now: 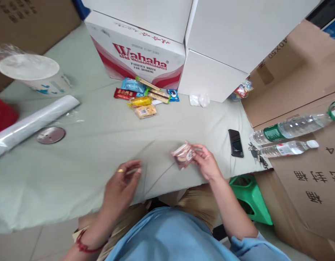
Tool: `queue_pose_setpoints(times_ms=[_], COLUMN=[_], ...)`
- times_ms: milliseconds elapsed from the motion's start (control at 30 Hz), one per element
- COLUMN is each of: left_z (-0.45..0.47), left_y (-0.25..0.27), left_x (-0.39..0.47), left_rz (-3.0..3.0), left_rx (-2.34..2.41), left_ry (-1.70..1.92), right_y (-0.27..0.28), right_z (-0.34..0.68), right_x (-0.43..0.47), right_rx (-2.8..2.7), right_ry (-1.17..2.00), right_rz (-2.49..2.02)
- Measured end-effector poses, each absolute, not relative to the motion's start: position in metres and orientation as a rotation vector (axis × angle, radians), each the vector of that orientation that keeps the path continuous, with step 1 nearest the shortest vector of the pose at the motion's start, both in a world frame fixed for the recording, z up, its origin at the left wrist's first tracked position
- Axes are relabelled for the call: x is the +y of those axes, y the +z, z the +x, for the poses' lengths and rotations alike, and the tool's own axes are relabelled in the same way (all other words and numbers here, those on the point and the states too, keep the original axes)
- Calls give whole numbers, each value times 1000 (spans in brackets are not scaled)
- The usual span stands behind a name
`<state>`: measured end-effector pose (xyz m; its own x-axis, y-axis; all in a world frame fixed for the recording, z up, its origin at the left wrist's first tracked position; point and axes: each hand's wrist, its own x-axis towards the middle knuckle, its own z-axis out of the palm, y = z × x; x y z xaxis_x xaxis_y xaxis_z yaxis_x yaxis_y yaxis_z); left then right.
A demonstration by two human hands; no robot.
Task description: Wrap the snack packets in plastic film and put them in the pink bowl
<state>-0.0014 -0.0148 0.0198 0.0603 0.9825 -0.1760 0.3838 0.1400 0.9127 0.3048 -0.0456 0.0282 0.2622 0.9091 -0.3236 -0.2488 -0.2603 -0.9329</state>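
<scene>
My right hand (pixel 205 161) pinches the edge of a small wrapped snack packet (pixel 183 156), reddish-brown with a partly clear wrapper, held just above the table. To the left, my left hand (pixel 122 185) hovers near the table's front with fingers curved and apart, holding nothing. Farther back lies a pile of wrapped snacks: a yellow packet (pixel 140 101), a red packet (pixel 125 94), a blue packet (pixel 133 85) and a clear packet of crackers (pixel 146 111).
A Wahaha carton (pixel 140 54) and white boxes (pixel 208 76) stand at the back. On the left are a paper tub (pixel 47 78), a plastic roll (pixel 39 121) and a round lid (pixel 51 135). A phone (pixel 235 143), keys (pixel 258 154) and water bottles (pixel 292 128) lie right.
</scene>
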Motion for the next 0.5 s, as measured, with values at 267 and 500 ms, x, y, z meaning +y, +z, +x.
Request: queue_pose_setpoints(times_ms=[267, 500], left_z=[-60, -48], left_y=[-3, -17], left_x=[-2, -3], left_rz=[1998, 2298], left_rx=[1970, 1787], left_ry=[881, 912], right_y=[35, 28], right_z=[475, 511], right_x=[79, 168], right_rx=[-401, -843], right_ry=[617, 404], right_rz=[-1594, -1773])
